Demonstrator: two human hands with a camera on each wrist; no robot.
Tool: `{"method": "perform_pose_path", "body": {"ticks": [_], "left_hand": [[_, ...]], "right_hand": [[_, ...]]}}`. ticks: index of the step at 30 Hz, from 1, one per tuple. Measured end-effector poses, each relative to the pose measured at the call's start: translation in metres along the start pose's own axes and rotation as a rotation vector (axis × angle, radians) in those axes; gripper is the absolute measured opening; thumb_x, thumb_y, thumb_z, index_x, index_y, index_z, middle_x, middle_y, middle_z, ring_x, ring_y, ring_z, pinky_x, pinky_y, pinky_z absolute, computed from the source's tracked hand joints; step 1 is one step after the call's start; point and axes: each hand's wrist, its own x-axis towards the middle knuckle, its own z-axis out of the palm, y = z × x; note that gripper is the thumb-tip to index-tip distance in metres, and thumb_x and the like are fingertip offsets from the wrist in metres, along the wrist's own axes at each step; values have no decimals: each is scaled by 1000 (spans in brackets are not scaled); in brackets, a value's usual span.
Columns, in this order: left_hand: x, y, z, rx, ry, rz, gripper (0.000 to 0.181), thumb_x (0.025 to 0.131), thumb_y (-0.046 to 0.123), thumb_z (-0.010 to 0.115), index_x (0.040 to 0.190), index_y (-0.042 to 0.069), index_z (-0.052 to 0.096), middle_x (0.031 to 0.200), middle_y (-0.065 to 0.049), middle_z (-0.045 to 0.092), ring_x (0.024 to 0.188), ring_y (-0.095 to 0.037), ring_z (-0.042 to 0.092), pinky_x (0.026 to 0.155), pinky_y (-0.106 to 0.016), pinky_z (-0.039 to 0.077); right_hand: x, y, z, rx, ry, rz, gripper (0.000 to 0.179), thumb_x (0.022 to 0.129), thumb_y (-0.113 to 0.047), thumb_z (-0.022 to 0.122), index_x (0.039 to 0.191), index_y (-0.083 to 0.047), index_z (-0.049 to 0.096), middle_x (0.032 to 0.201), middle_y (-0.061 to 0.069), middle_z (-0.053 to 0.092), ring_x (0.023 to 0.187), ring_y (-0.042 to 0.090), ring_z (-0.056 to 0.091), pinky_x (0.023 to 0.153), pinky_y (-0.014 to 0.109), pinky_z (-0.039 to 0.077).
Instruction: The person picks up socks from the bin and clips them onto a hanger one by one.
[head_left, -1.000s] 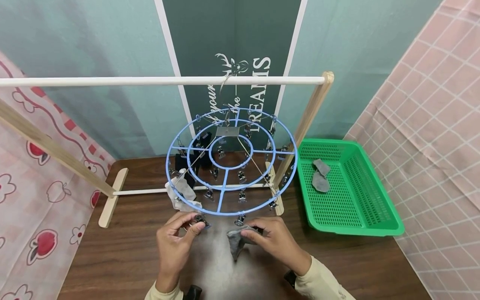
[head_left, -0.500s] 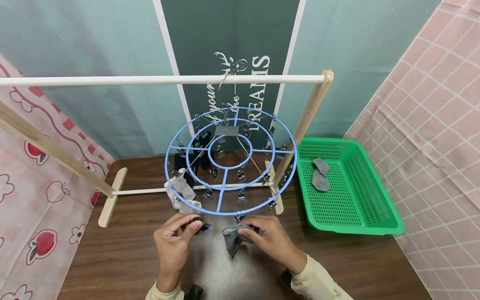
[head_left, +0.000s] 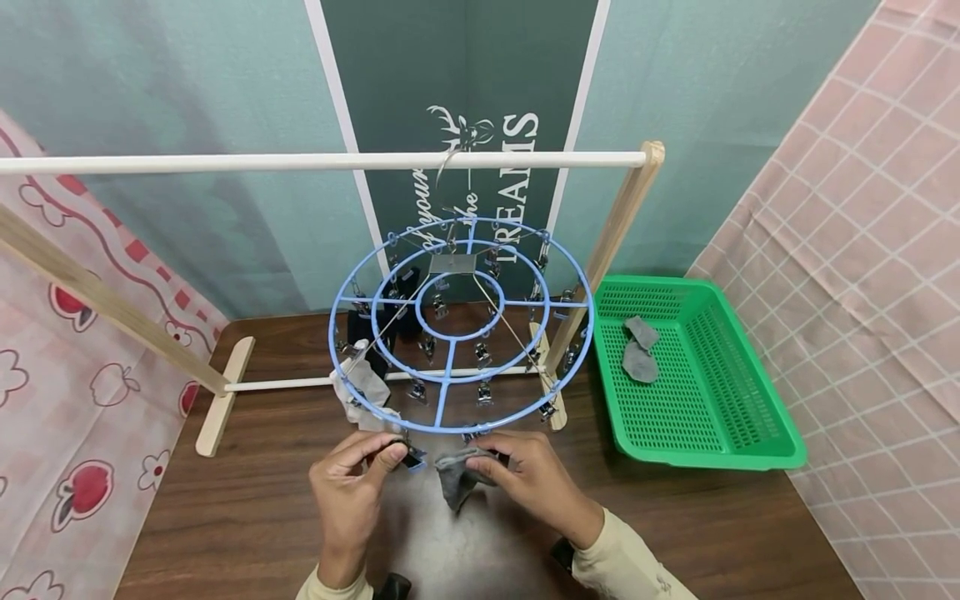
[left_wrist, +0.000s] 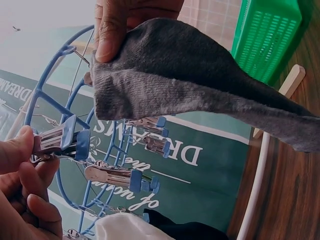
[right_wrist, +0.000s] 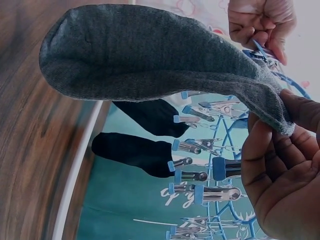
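Observation:
My left hand (head_left: 347,496) pinches a metal clothespin (left_wrist: 57,141) with blue tips between thumb and fingers, at the near edge of a round blue clip hanger (head_left: 442,429). To its right, my right hand (head_left: 542,482) grips a grey sock (head_left: 454,482) by the cuff. The sock's toe dangles downward in the head view. In the left wrist view, the clothespin and the sock's cuff are apart. A white sock (head_left: 358,390) hangs from the hanger's left side. Black socks (right_wrist: 134,154) hang farther back.
The hanger hooks over a white rod (head_left: 300,163) on a wooden stand (head_left: 606,250). At right, a green basket (head_left: 716,458) holds grey socks (head_left: 641,363). Several other clips dangle from the rings. Curtains enclose the table (head_left: 225,517).
The right hand has moved left with the grey sock, closer to the left hand. The pinched clothespin has turned so its blue tips show toward the sock.

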Motion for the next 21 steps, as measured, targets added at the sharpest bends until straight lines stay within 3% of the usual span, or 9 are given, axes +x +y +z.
{"method": "perform_pose_path", "body": {"ticks": [8,21], "left_hand": [[-3,0,2,39,0,3,20,64,-25,73,78,-11,70,74,-11,68,62,-5,56,46,-20,36],[-3,2,5,13,-12,-8,21,65,-26,72,79,-11,70,73,-9,68,60,-5,53,47,-20,35]], "right_hand": [[3,-1,3,-8,-10,-12,12,85,-9,73,96,-6,72,91,1,72,84,7,67,72,18,53],[9,-3,12,29,-27,-70,13,87,-7,70,99,-7,73,92,0,72,84,6,66,72,18,52]]}}
